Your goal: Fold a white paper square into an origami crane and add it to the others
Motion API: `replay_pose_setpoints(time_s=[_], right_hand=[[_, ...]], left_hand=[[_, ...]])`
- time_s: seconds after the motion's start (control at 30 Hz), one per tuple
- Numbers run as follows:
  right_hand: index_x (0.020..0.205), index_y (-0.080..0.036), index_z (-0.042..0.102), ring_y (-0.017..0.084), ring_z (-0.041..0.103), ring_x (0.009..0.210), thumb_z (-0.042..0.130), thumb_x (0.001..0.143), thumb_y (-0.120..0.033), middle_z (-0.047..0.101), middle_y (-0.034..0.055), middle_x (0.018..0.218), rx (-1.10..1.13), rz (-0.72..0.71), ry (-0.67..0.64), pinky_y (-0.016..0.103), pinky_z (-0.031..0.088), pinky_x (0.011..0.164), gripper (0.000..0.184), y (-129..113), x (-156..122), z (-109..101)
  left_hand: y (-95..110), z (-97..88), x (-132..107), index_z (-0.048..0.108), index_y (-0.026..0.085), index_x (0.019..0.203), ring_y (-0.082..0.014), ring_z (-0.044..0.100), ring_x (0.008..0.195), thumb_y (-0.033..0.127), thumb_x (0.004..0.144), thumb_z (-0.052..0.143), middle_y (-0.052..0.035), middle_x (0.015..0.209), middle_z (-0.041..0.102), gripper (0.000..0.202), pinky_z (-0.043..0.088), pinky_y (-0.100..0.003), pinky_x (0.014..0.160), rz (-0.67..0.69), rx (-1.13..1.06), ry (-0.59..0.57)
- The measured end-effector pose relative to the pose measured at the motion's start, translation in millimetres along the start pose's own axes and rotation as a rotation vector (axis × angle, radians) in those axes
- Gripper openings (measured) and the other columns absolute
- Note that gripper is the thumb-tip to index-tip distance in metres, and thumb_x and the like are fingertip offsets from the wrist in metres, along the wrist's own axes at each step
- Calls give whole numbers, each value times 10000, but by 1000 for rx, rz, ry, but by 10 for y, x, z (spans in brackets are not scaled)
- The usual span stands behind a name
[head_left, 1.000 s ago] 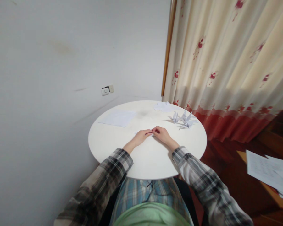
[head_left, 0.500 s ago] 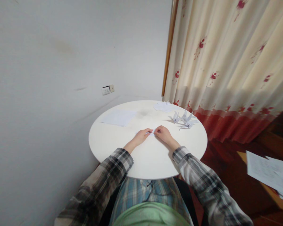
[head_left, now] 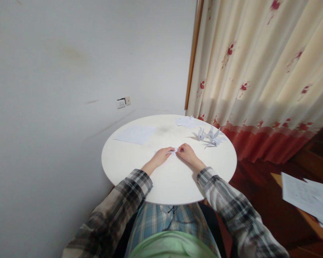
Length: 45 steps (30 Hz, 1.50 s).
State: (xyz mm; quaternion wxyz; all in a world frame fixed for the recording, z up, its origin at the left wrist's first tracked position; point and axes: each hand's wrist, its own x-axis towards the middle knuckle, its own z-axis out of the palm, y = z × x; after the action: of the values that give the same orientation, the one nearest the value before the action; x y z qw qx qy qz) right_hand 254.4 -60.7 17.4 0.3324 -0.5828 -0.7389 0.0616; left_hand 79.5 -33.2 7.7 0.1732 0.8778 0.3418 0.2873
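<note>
My left hand and my right hand meet at the middle of a round white table. Both pinch a small folded white paper that lies on the tabletop between their fingertips. Most of that paper is hidden under my fingers. Plaid sleeves cover both forearms.
Folded paper cranes stand at the table's far right. A flat white sheet lies at the far left and crumpled paper at the back edge. A flowered curtain hangs to the right, and loose sheets lie on dark wooden furniture.
My hands have stayed together on the small paper, with only slight finger movement; the paper shows a little more between the fingertips.
</note>
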Motion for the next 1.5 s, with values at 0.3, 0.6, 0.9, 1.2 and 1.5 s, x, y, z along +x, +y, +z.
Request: replay_pose_setpoints(time_s=[0.3,0.6,0.9,1.2,1.5], right_hand=[[703,-131,620,138,495,743,577,697,-201,578,44,752,-36,11,0,246,358,724,83,10,2,17],[740,-149,625,131,493,776,589,705,-183,567,35,790,8,5,-30,239,354,747,60,7,-12,-4],[750,-167,605,118,495,748,614,682,-232,560,12,787,8,0,-19,225,361,705,94,6,-21,6],[741,-157,608,102,500,651,644,655,-227,592,4,725,103,23,-21,215,370,629,117,22,-15,17],[663,-154,626,94,524,585,616,684,-211,629,-5,645,258,-4,-109,200,369,585,61,33,-13,67]], left_hand=[[54,-8,-12,615,182,1020,-164,558,1019,193,820,426,-46,1118,614,275,405,-304,921,-13,63,-18],[71,-29,-8,609,189,1028,-175,568,994,332,855,406,-47,1097,624,303,411,-286,889,0,88,-24],[106,-60,-26,627,194,964,-180,573,967,300,835,448,-43,1041,641,246,408,-276,878,3,177,0],[96,-80,-14,620,173,891,-181,572,951,196,824,460,-56,971,650,175,418,-293,862,32,349,12],[82,-81,-35,636,166,842,-187,531,937,216,824,481,-64,929,623,164,418,-305,839,60,398,64]])
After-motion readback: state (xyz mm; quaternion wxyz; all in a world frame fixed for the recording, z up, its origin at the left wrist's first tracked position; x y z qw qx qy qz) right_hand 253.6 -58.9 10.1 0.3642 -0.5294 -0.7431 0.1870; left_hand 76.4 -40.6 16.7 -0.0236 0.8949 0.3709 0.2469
